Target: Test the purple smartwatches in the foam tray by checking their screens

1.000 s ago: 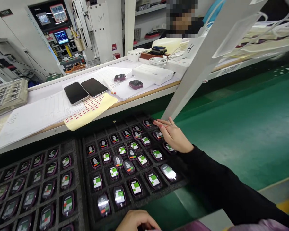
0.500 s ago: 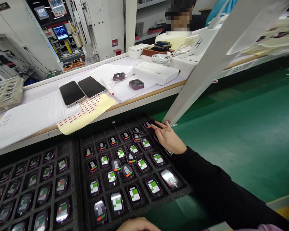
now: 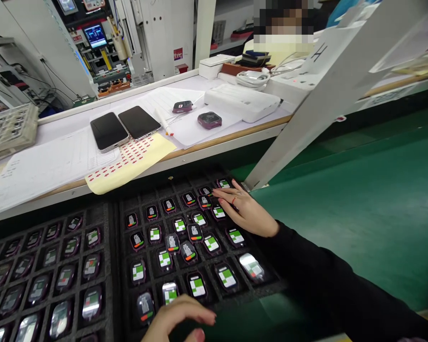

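Note:
My right hand reaches over the far right of a black foam tray with its fingers stretched out. Its fingertips are at the edge of a smartwatch with text and a coloured bar on the screen; whether they touch it I cannot tell. Just beyond them, another smartwatch shows a green-and-white checker. My left hand hangs at the tray's near edge, thumb and fingers apart, holding nothing. Close to it are a text-screen watch and a checker-screen watch. Several watches lie on top of the dividers mid-tray.
A second foam tray of watches adjoins on the left. Above, a bench bears two phones, papers, a yellow sticker sheet and two purple watches. A slanting white post stands beside my right hand. A person sits behind the bench.
My right hand has shifted from the far corner watch towards the neighbouring one. The corner watch's screen has turned from text to checker. My left hand has risen further into view.

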Action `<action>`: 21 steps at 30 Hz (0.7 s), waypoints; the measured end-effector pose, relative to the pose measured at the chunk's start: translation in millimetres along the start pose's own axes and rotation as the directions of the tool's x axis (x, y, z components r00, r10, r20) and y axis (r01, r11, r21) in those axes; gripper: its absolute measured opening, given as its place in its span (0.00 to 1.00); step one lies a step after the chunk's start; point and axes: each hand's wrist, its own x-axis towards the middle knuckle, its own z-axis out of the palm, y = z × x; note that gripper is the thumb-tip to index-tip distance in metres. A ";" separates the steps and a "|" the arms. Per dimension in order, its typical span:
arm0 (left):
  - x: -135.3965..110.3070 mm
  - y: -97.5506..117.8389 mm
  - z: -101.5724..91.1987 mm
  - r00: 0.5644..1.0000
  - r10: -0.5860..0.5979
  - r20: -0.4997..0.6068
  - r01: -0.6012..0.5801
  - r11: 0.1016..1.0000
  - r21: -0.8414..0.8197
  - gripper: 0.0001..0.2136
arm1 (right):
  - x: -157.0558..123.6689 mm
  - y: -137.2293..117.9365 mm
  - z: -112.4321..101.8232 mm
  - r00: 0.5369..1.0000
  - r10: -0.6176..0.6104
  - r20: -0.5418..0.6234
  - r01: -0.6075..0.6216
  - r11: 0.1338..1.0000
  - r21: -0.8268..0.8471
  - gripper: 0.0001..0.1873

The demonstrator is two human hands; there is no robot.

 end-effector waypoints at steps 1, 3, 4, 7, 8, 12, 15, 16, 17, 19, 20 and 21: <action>0.9 4.4 -1.8 0.994 0.012 -0.106 -0.001 0.994 0.105 0.15 | 1.8 -2.5 -0.3 0.999 -0.031 -0.022 0.031 1.000 0.001 0.19; 5.5 10.4 -5.9 0.952 0.041 -0.303 0.050 0.957 0.286 0.13 | 5.2 -6.5 -0.9 0.994 -0.083 -0.076 0.083 0.997 -0.003 0.18; 9.2 11.9 -8.5 0.919 0.066 -0.389 0.089 0.926 0.367 0.13 | 6.9 -7.7 -1.2 0.991 -0.096 -0.097 0.096 0.995 -0.008 0.18; 23.4 9.2 -18.5 0.812 0.199 -0.549 0.198 0.791 0.579 0.15 | 10.6 -7.2 -0.6 0.990 -0.093 -0.101 0.091 0.995 -0.026 0.21; 28.2 5.9 -22.0 0.786 0.245 -0.567 0.224 0.743 0.631 0.16 | 11.2 -5.7 0.2 0.993 -0.085 -0.086 0.082 0.996 -0.033 0.22; 42.7 -15.0 -32.4 0.744 0.342 -0.574 0.279 0.623 0.731 0.22 | 10.0 2.5 7.6 0.998 -0.047 -0.036 0.045 0.998 -0.054 0.24; 46.7 -31.0 -35.0 0.765 0.332 -0.552 0.284 0.594 0.752 0.24 | 7.0 6.1 13.6 0.999 -0.033 -0.024 0.032 0.998 -0.046 0.24; 47.2 -35.0 -35.0 0.774 0.324 -0.544 0.282 0.593 0.754 0.24 | 6.0 6.3 14.8 0.999 -0.029 -0.020 0.028 0.999 -0.040 0.25; 47.5 -38.1 -34.7 0.778 0.315 -0.543 0.284 0.596 0.751 0.23 | 5.2 5.9 15.5 1.000 -0.024 -0.016 0.024 0.999 -0.035 0.26; 48.0 -41.2 -33.5 0.774 0.300 -0.558 0.294 0.611 0.736 0.23 | 4.0 4.2 15.5 1.000 -0.013 -0.011 0.013 1.000 -0.024 0.29; 48.3 -41.4 -32.7 0.769 0.295 -0.567 0.298 0.620 0.726 0.23 | 3.6 3.1 15.2 1.000 -0.006 -0.011 0.006 1.000 -0.019 0.30; 48.7 -40.8 -31.8 0.765 0.293 -0.573 0.298 0.628 0.719 0.22 | 3.2 2.0 14.9 1.000 0.001 -0.013 -0.001 1.000 -0.012 0.31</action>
